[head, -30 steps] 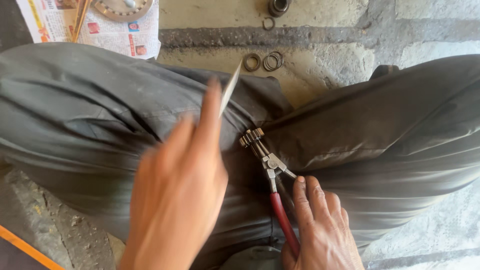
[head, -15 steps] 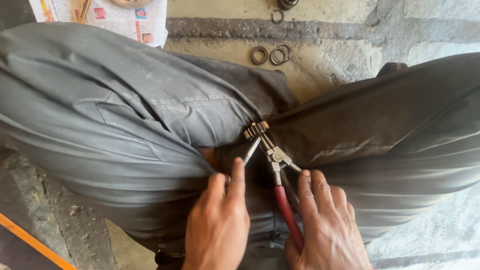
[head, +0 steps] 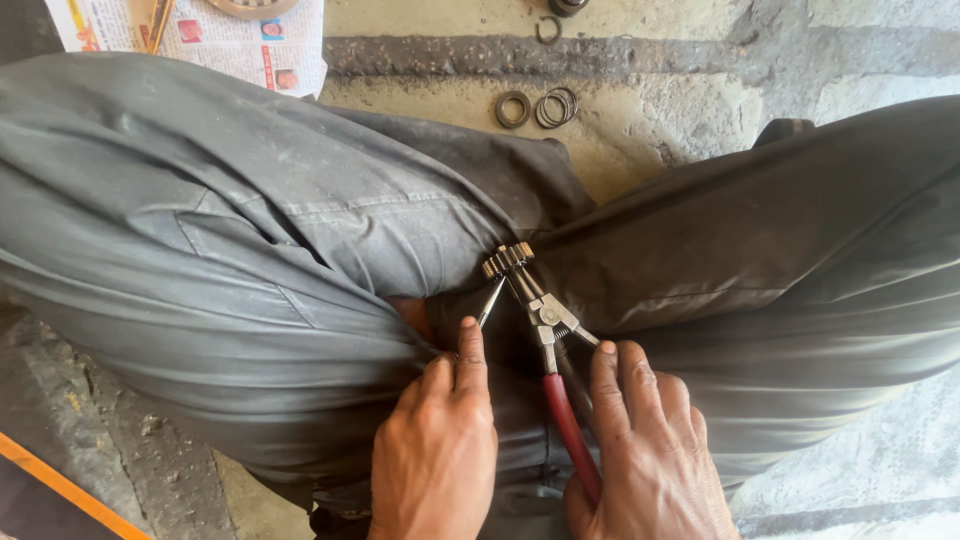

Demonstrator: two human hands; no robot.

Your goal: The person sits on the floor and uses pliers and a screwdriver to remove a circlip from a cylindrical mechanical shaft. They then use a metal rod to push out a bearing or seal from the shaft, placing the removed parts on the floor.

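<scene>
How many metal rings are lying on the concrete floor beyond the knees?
3 at least. One flat dark ring lies alone; just right of it, a stack of thin rings overlaps, so its number is unclear. An open clip ring lies farther up, near the top edge.

floor (head: 650, 130): rough concrete, daylit — newspaper (head: 200, 40) top-left | metal rings (head: 540, 107), perhaps washers

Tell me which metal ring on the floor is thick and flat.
The left ring, lying alone. To its right the rings are thin wire loops, overlapping each other.
</scene>
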